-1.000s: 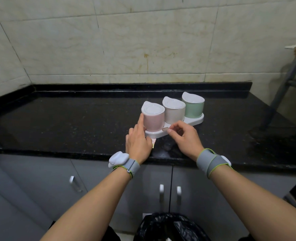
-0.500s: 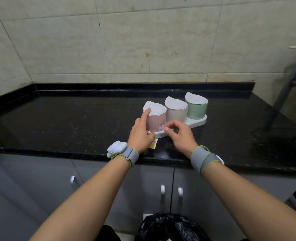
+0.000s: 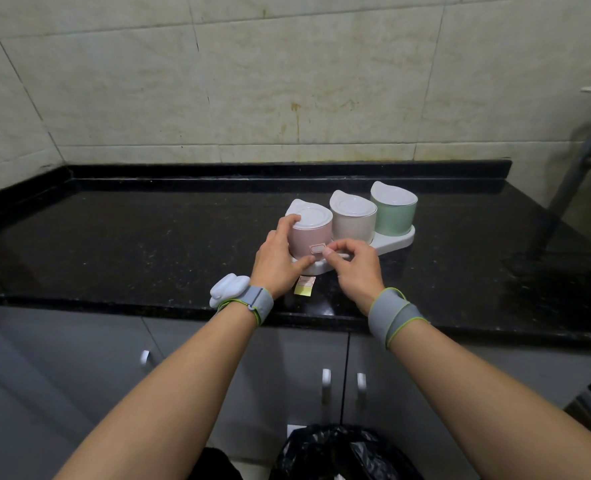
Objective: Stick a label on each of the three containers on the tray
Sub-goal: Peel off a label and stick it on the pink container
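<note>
While the left hand (image 3: 277,261) cups the pink container (image 3: 310,237), fingers on the lid's edge and thumb near the base, a small white label (image 3: 317,249) with a reddish border sits on that container's front wall; no writing on it can be read. Just below the left hand, a label sheet (image 3: 305,285) lies on the black countertop (image 3: 148,244), its upper part white with a red outline and its lower part yellow, also without legible text. The right hand (image 3: 354,268) has thumb and forefinger pressed together at the label's right edge, other fingers curled. The pink, beige (image 3: 353,220) and green (image 3: 394,213) containers stand in a row on the white tray (image 3: 396,242).
</note>
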{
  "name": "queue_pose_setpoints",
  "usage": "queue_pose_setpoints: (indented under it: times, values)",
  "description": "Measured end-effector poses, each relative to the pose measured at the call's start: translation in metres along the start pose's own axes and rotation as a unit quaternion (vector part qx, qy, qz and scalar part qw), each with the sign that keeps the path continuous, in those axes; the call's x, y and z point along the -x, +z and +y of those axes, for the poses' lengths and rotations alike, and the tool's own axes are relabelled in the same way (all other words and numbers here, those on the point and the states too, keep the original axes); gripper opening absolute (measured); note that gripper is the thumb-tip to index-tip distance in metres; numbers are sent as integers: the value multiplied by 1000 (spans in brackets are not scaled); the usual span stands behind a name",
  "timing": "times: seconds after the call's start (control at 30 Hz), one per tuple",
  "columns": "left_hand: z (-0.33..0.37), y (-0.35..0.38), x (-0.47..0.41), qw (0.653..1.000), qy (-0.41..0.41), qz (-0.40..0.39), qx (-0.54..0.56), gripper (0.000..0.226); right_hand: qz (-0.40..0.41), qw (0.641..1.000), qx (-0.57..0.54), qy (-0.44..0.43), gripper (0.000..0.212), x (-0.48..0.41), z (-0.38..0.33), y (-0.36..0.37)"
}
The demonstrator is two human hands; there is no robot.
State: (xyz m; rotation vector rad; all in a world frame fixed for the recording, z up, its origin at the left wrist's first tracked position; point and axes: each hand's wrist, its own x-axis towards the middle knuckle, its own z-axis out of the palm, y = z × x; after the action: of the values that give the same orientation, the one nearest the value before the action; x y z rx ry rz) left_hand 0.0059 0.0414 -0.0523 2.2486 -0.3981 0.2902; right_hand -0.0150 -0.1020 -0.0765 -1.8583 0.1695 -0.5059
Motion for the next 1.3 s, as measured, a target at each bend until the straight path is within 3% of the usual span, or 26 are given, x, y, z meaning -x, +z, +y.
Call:
queue_pose_setpoints:
  times: [0.4, 1.03, 1.3]
  values:
    - [2, 1, -3, 1000, -4, -3, 8, 57, 21, 999, -16, 22, 9, 0, -3, 4]
    - [6, 2, -3, 1000, -17, -1, 22, 53, 36, 999, 10, 21, 2, 3, -2, 2]
    - [9, 4, -3, 1000, -26, 12, 11, 54, 33, 998, 44, 30, 21, 3, -5, -8]
